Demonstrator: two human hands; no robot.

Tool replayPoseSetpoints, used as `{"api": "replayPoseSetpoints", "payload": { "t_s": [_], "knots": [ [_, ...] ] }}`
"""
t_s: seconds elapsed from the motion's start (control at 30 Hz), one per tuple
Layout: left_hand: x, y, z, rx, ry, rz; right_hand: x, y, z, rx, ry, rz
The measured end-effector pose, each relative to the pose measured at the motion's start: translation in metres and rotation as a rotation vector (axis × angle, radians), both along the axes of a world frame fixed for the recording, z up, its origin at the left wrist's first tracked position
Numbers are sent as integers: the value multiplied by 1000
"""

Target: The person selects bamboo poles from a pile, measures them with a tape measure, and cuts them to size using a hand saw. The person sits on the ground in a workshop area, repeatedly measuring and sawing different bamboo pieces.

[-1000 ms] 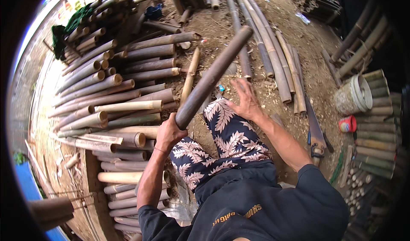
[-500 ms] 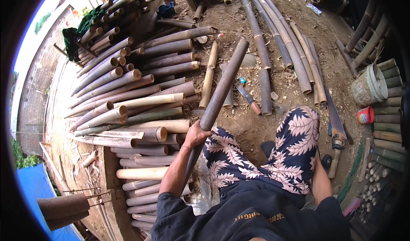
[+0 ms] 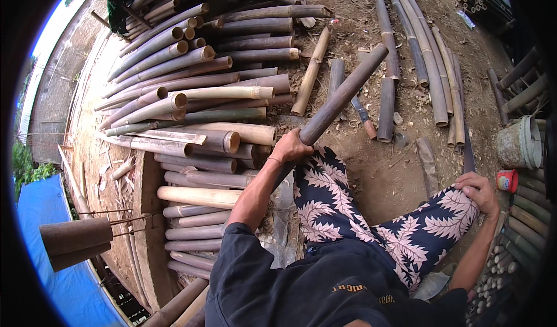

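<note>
My left hand (image 3: 292,146) is wrapped round a dark bamboo pole (image 3: 345,94), closed on it. The pole slants up and away to the right; its lower end is hidden behind my arm. My right hand (image 3: 478,193) rests on my right knee, fingers bent loosely over the patterned trousers (image 3: 432,225), seemingly holding nothing. Just beyond that knee shows the blade of a handsaw (image 3: 469,153); its handle is hidden. On the ground beyond the pole lies a large knife (image 3: 364,120) with a reddish-brown handle.
Cut bamboo poles (image 3: 243,89) are stacked along my left. Long poles (image 3: 420,48) lie on the dirt ahead. At the right stand a dirty white bucket (image 3: 515,143) and a red cup (image 3: 506,181). A split bamboo piece (image 3: 427,166) lies past my knees.
My right hand has come up from beside my right leg onto the knee, and that leg has swung outward. My left hand still grips the pole, and the view has shifted.
</note>
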State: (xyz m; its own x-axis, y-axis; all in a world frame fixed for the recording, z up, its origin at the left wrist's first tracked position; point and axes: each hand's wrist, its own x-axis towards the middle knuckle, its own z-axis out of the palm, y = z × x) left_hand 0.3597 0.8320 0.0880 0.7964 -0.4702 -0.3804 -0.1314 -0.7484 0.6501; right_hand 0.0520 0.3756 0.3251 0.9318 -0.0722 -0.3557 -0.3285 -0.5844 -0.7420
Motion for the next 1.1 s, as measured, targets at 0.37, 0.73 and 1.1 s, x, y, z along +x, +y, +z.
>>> {"api": "replayPoseSetpoints", "payload": {
  "t_s": [0.37,0.73,1.1],
  "knots": [
    [23,-45,60,201,-117,-61,-150,-94,-242,527,-26,-750],
    [-14,-146,-46,147,4,-271,-234,2,-321,-338,196,-788],
    [-139,-187,-140,102,51,-321,-69,-78,-405,-455,-90,-452]
  ]
}}
